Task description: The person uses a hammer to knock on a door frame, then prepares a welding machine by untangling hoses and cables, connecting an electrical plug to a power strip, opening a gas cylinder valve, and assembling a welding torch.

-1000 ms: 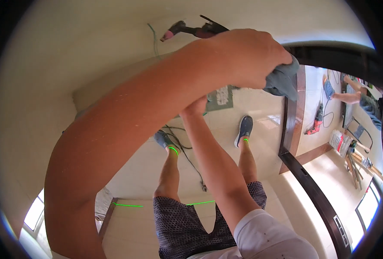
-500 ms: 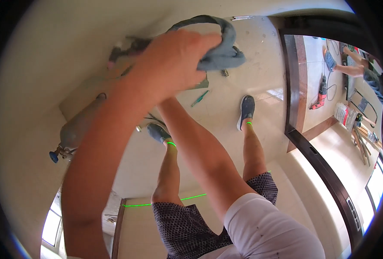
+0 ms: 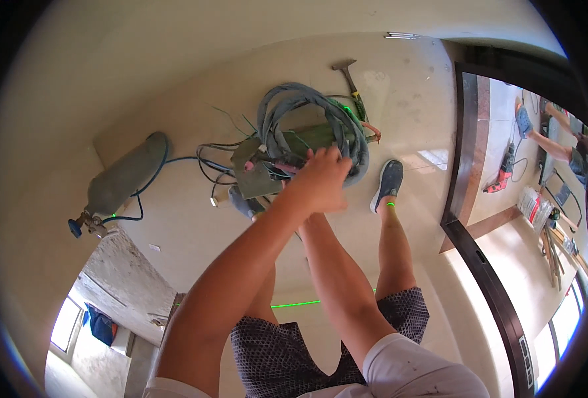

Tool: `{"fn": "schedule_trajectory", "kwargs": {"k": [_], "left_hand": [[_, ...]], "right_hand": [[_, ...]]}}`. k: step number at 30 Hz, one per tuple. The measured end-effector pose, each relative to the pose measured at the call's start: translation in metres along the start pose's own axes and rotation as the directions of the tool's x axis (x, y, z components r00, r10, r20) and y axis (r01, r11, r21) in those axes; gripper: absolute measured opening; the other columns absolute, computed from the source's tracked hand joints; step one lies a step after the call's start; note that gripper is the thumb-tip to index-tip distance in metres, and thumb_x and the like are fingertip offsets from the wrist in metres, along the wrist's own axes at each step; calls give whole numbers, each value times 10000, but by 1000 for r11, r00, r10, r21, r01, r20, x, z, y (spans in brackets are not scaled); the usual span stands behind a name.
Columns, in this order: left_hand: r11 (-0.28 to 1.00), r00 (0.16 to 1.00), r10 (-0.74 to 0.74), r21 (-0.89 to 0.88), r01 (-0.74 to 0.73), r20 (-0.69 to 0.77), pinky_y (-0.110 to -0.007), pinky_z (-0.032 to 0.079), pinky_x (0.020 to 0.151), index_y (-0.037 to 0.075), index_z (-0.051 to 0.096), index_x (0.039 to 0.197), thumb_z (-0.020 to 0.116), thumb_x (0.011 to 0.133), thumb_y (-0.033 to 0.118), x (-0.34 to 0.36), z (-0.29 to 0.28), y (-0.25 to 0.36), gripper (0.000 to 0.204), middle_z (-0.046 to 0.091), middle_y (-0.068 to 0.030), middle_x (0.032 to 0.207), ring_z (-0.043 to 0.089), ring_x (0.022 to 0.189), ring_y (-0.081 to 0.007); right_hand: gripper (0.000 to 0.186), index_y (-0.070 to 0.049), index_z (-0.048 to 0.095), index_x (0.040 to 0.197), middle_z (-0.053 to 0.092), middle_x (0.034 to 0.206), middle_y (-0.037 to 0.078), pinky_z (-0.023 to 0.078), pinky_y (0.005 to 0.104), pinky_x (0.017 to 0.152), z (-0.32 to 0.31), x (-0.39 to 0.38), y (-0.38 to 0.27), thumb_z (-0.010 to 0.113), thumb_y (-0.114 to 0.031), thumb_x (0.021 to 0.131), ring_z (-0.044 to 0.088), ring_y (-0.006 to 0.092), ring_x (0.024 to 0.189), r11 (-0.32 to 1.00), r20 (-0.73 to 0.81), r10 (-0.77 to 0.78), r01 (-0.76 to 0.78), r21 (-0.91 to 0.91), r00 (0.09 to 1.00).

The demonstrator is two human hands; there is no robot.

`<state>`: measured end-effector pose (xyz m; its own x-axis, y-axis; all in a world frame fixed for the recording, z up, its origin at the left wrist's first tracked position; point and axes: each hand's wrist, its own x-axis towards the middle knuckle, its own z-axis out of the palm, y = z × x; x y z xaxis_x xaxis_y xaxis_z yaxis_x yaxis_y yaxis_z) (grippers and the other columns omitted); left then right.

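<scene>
"Where are the hands?"

"The left hand (image 3: 322, 179) lies over the near side of the coiled cable (image 3: 358, 142), its fingers a little bent. I can't tell whether they grip it. The right hand is hidden behind the left wrist, so its fingers I can't judge."

"And the coil, how does it look?"

"Slate grey, thick, soft-sheathed, wound in several loose, uneven loops, with a bright green light mark at its upper right. It sits over a green boxy case (image 3: 317, 137), just ahead of the feet. A pink-tipped torch (image 3: 267, 161) shows beside the left forearm."

"Anything farther out?"

"A hammer (image 3: 356, 93) beyond the coil, a grey gas cylinder (image 3: 125, 174) with a blue valve knob off to the left, and a red drill (image 3: 501, 174) through the doorway."
</scene>
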<state>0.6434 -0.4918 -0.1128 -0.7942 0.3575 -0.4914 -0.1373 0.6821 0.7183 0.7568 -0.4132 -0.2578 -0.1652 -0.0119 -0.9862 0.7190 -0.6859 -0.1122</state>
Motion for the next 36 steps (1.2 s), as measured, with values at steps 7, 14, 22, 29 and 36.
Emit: {"fn": "schedule_trajectory", "kwargs": {"k": [7,14,22,29,36], "left_hand": [[911,767,-413,206,358,491,-496,463,1160,23,645,1434,844,706,674,60,5,-17,996,631,-262,1466,529,1444,-436],[762,631,-638,243,601,441,-496,440,1181,-14,169,1680,877,666,692,72,34,-31,1424,619,-244,1493,559,1437,-377],[874,790,-473,97,476,390,-461,562,1034,29,175,1680,857,711,675,21,38,-59,1350,685,-262,1373,695,1231,-402],[880,879,-475,38,474,38,-513,596,776,164,458,1447,895,771,458,1,87,-51,856,764,-169,964,742,898,-408],[890,889,-456,-43,454,-43,-520,588,827,183,493,1440,886,801,401,-40,115,-52,781,759,-163,1011,725,959,-413]], "right_hand": [[350,-60,718,1114,707,941,61,552,363,765,-37,9,-18,677,-383,986,676,190,774,998,-30,9,-11,-61,999],[368,-36,742,1133,763,979,80,588,374,807,-47,-8,-47,694,-365,973,731,203,816,917,-4,209,-197,-347,978],[331,-7,771,1115,811,955,106,625,358,785,1,18,-269,709,-287,950,782,198,827,-512,-90,733,459,-726,675],[356,-48,640,1269,723,1171,239,546,483,980,127,229,-275,677,-272,995,689,406,1151,-771,800,-114,455,-445,589],[355,-15,776,1121,737,1072,314,605,474,824,163,265,-195,632,-164,833,751,423,962,-853,396,353,465,-236,848]]}}
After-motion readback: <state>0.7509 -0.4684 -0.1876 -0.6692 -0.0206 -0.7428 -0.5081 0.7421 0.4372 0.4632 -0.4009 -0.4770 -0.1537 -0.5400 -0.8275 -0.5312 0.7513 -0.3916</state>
